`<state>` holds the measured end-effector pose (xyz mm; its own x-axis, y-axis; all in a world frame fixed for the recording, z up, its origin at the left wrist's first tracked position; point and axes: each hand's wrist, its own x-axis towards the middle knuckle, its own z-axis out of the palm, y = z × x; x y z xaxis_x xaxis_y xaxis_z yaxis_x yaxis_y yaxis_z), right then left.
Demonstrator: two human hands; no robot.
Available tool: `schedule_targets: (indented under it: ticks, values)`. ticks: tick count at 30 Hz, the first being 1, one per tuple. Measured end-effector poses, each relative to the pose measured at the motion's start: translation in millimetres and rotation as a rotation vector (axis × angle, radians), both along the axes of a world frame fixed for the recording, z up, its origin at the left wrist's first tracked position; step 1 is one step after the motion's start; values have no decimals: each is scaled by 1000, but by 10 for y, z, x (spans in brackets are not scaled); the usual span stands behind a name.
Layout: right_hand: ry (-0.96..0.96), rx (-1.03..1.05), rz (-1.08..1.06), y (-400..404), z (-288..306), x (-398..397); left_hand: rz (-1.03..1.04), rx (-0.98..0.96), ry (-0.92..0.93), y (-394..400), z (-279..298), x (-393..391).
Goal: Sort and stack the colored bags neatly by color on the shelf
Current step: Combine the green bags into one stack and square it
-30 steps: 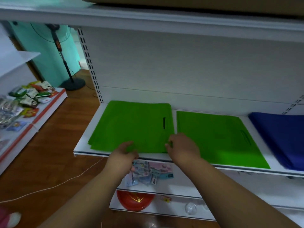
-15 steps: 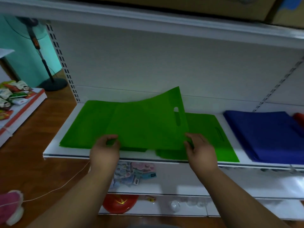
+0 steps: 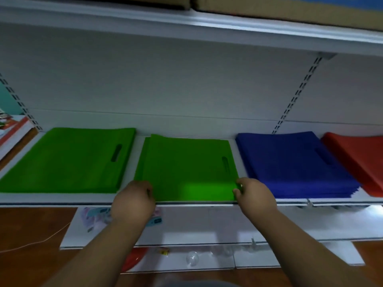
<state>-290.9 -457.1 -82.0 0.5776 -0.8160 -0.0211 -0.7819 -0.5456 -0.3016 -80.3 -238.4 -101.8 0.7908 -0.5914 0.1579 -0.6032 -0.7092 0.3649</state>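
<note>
The left hand (image 3: 132, 200) pinches the near left corner of the top flat green fabric bag (image 3: 186, 168); the right hand (image 3: 256, 195) pinches its near right corner, fingers curled over the edge. This bag lies on the middle green stack on the white metal shelf (image 3: 62, 198), its cut-out handle slot towards the right. A second stack of green fabric bags (image 3: 68, 160) lies just to the left, apart from the held one. To the right lies a stack of dark blue fabric bags (image 3: 294, 164), then a stack of red fabric bags (image 3: 360, 160). Brown cardboard boxes (image 3: 290, 9) rest on the upper shelf. Below, small packaged goods (image 3: 93, 216) lie on a lower shelf; their print is too blurred to read. No writing is legible anywhere.
</note>
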Motion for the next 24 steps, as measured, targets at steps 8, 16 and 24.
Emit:
schedule_targets:
  ticks: [8,16,24]
  values:
    - [30,-16,83,-44,-112,27,4,62,-53,-49,37,-60]
    - [-132,-14,208,431,34,524,-6,-110,5,239,113,119]
    - [-64,120,527,1475,64,1604,206,-210,304,1123,216,952]
